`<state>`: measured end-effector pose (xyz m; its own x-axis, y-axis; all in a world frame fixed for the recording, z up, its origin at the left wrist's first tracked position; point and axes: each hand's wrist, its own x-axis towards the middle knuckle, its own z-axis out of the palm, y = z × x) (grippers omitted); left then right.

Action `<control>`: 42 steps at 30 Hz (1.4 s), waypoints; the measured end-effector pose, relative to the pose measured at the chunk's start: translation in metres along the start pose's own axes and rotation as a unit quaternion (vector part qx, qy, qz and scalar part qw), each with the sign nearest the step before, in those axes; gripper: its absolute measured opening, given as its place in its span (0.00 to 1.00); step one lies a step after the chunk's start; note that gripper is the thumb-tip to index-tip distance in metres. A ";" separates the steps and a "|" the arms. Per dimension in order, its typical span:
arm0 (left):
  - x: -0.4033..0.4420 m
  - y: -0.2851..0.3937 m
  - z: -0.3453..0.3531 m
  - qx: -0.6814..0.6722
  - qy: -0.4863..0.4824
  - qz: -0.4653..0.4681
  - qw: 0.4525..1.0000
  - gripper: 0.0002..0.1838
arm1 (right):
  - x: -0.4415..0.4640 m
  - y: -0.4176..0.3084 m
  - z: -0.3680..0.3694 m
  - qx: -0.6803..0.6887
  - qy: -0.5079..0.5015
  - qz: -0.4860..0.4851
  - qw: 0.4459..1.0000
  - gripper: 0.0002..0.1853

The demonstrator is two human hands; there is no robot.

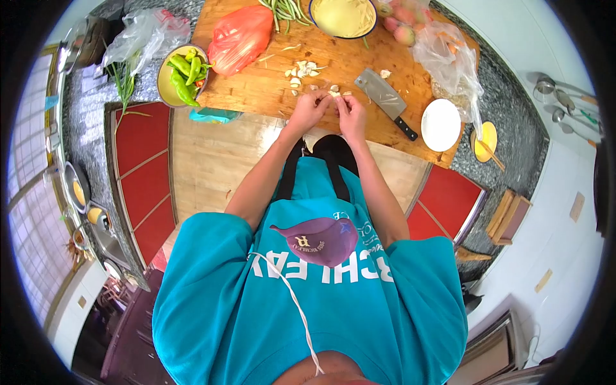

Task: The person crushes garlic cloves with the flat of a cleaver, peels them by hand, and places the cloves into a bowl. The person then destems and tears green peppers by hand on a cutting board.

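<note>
My left hand and my right hand meet over the near edge of the wooden board, fingertips pinched together. Between them is a small pale garlic clove, partly covered by the fingers. Just beyond lies a pile of garlic cloves, with several loose cloves and bits of skin closer to my hands. To the right of my right hand rests a cleaver, its black handle pointing toward me. A garlic piece sits past the blade.
Left on the board are a bowl of green peppers and a red plastic bag. Green beans and a bowl of pale slices stand at the back. A white plate and a yellow bowl with chopsticks are right.
</note>
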<state>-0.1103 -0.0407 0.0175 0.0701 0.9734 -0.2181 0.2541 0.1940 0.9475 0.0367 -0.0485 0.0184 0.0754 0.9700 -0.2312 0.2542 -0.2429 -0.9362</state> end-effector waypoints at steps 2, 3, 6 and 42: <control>0.002 -0.009 0.000 -0.039 -0.016 -0.008 0.999 0.16 | -0.005 -0.005 0.007 0.030 0.005 0.009 1.000 0.13; 0.001 -0.012 -0.001 -0.074 -0.023 -0.020 0.997 0.16 | -0.008 -0.004 0.009 0.062 0.001 0.016 0.998 0.13; 0.001 -0.018 -0.003 -0.209 -0.060 -0.104 0.970 0.16 | -0.011 0.002 0.008 0.091 0.022 0.033 0.995 0.12; 0.003 0.013 0.022 -0.156 -0.042 -0.082 0.983 0.12 | -0.009 -0.005 -0.029 0.102 0.037 -0.074 0.991 0.06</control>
<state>-0.0859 -0.0375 0.0241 0.1354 0.9147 -0.3809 -0.0379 0.3889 0.9205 0.0629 -0.0562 0.0325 0.1253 0.9894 -0.0740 0.0679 -0.0830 -0.9942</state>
